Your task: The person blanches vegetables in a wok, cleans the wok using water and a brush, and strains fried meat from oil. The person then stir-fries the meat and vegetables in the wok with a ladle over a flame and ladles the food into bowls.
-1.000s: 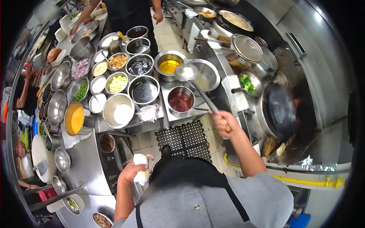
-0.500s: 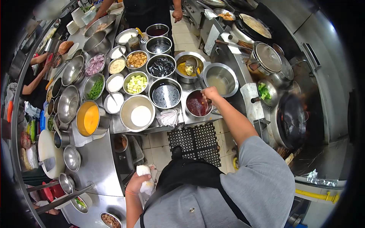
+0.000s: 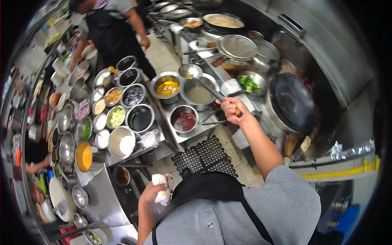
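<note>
Two hands busy. Right hand (image 3: 234, 110) closed round the wooden-ended handle of a long, round-bowled metal ladle (image 3: 190, 72); left hand (image 3: 153, 192) holds a crumpled white cloth (image 3: 162, 190). Ladle has just left the round steel pot of yellow liquid (image 3: 164, 76), so probably carries some. Its bowl, pale yellowish inside, hangs near the far rim of a wide steel pot of cloudy liquid (image 3: 212, 86).

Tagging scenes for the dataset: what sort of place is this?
Most likely a restaurant's commercial kitchen. Signs: a big blackened wok at the cooking station, many steel containers of prepped food such as chopped green vegetables, and another person in a dark apron.
</note>
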### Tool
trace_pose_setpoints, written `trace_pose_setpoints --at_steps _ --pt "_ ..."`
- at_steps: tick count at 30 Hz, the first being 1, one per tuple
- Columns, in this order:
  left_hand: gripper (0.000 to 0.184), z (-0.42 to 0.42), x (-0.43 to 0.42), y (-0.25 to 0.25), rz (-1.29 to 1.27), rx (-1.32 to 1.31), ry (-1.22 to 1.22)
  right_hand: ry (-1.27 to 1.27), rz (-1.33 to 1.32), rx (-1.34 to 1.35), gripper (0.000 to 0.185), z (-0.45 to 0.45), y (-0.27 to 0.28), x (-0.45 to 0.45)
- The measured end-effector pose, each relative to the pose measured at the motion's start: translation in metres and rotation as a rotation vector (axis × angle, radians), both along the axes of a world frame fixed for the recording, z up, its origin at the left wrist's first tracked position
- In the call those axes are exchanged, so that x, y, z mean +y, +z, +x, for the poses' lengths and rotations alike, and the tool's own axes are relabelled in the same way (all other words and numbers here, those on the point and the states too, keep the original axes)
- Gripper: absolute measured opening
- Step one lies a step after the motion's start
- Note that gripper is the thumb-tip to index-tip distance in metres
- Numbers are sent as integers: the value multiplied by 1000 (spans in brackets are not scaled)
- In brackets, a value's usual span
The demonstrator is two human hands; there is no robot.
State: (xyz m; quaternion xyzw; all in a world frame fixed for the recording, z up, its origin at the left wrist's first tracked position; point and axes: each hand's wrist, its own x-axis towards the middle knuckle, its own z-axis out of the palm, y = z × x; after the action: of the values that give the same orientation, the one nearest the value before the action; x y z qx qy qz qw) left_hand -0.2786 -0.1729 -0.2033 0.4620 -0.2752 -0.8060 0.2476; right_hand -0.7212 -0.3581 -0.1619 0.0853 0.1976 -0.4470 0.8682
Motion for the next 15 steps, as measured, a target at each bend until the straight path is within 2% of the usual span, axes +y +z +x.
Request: trace_pose_setpoints --at_steps 2,4,5,7,10,12,14,15 --pt "49 -26 0 1 -17 -25 -55 5 -46 -89 26 -44 19 51" --pt "48 -53 2 2 -31 -47 -110 -114 -41 -23 35 -88 40 109" --pt "44 -66 4 1 -36 -55 -100 -130 -51 35 34 -102 64 142" --pt "39 -88 5 -5 -41 -78 -132 -237 -2 191 33 -142 77 195" --pt "45 -114 9 -17 -24 -45 -193 -374 36 328 24 -181 98 258" --pt "38 -136 15 -9 -30 -111 -188 -446 57 574 20 -213 89 281" --pt "37 -150 17 -7 -39 -99 -224 -410 77 1194 12 -232 77 288" --pt "37 -156 17 -6 -41 -102 -227 -413 79 1191 12 -246 71 289"
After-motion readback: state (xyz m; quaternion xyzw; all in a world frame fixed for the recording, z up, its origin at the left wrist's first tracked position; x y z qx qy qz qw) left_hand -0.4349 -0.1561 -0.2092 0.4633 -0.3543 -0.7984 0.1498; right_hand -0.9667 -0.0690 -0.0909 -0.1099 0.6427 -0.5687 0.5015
